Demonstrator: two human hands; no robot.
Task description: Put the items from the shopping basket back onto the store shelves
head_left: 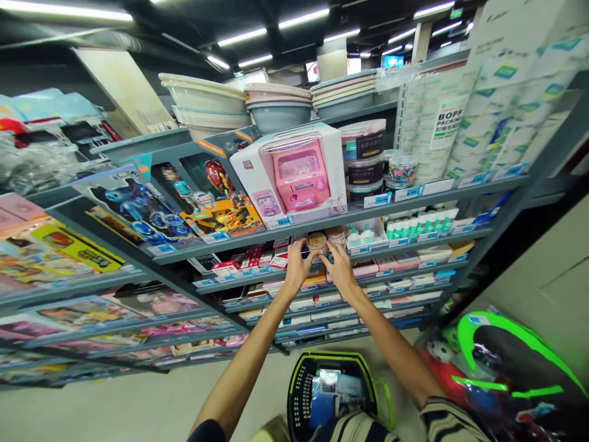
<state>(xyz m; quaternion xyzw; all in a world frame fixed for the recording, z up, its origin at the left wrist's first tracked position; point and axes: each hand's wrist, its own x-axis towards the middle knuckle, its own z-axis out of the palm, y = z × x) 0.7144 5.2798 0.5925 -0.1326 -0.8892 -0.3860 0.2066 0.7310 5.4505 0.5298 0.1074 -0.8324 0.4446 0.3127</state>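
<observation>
Two hands, left hand [298,265] and right hand [339,265], fingers closed around tape roll [317,242]; "BOPP" packs [446,123] above.

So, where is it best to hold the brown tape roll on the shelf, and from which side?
Probably by its curved rim, from the open front. The tape roll faces outward, with another roll close on its right and the shelf above it. The left hand and right hand already flank it.

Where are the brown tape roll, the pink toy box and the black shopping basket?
brown tape roll [317,242], head view, on its flat front face.
pink toy box [294,174], head view, on its clear window.
black shopping basket [299,390], head view, on its left wall.
</observation>
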